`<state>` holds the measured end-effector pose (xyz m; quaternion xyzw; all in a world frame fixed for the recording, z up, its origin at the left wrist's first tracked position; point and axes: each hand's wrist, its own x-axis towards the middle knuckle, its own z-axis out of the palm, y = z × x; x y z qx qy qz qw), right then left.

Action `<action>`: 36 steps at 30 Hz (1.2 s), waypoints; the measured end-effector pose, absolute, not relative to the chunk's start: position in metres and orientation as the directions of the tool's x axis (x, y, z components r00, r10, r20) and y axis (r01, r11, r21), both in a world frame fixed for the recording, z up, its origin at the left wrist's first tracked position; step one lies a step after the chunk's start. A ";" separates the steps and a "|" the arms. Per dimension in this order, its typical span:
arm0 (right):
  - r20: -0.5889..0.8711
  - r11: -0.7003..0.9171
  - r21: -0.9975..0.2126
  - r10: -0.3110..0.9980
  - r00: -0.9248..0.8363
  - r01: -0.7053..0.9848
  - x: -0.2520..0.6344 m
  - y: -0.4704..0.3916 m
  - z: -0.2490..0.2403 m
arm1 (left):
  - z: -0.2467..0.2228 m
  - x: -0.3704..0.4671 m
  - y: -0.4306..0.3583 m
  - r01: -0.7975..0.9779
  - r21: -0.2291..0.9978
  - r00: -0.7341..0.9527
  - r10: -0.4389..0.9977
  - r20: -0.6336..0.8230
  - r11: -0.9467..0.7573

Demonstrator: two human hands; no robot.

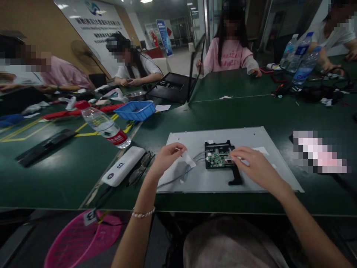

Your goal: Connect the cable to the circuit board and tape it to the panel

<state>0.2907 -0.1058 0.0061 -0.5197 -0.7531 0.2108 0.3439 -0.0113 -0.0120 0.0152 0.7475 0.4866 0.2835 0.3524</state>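
My left hand is closed in a pinch on a white strip that looks like tape or paper. The strip hangs over the left part of a flat light-grey panel. On that panel lies a green circuit board in a black bracket. Grey cables run from the board's left side across the panel. My right hand is at the board's right edge, thumb and fingers pinched together; what they grip is hidden.
Left of the panel lie glasses, a white power bank and a water bottle. Beyond are a blue tray and an opened black laptop-like device. A pixelated object lies right. People sit across the table.
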 end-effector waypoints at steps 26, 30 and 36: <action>0.449 0.646 -0.406 0.757 -0.475 0.647 0.187 -0.145 -0.043 | 0.005 0.013 -0.097 0.804 0.348 0.355 0.858 0.371 -0.483; 0.458 0.650 -0.402 0.752 -0.474 0.645 0.188 -0.147 -0.043 | -0.018 0.023 -0.110 0.843 0.260 0.362 0.854 0.373 -0.471; 0.468 0.640 -0.406 0.759 -0.453 0.652 0.186 -0.146 -0.043 | -0.040 0.021 -0.109 0.845 0.206 0.405 0.841 0.359 -0.494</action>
